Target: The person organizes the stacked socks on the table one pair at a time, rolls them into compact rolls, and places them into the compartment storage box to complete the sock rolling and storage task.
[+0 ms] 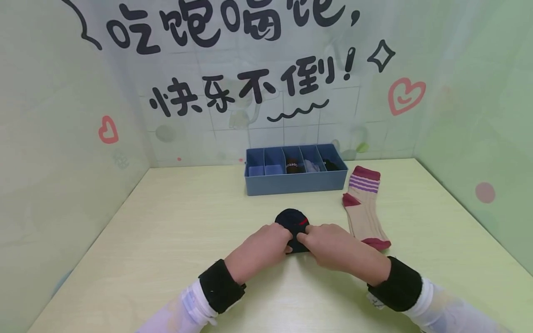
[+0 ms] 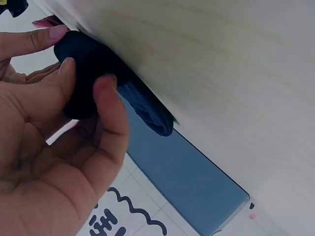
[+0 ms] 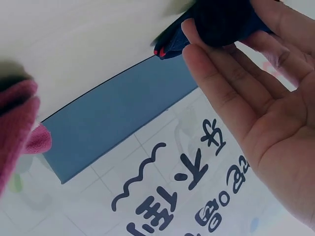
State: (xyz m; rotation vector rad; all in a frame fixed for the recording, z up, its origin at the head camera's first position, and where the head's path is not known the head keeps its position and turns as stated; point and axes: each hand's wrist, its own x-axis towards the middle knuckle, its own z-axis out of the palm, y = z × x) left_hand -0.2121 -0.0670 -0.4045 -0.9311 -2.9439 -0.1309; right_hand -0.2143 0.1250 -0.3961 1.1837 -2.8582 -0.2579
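Between both hands, on the table in the head view, is a dark navy sock [image 1: 291, 216] with a small red stripe. Its near part is rolled into a thick bundle, while a flat end sticks out toward the box, as the left wrist view shows. My left hand [image 1: 268, 243] pinches the roll from the left, thumb and fingertips around it. From the right, my right hand [image 1: 331, 243] holds the same roll with thumb and fingers. In the right wrist view the red edge of the sock [image 3: 165, 49] shows beyond the right fingertips.
A blue divided box [image 1: 295, 184] stands behind the hands, with brown, grey and dark rolled items in its right-hand compartments. To the right lies a beige sock [image 1: 366, 212] with maroon cuff, heel and toe and purple stripes. A printed curtain [image 1: 183, 134] closes off the back.
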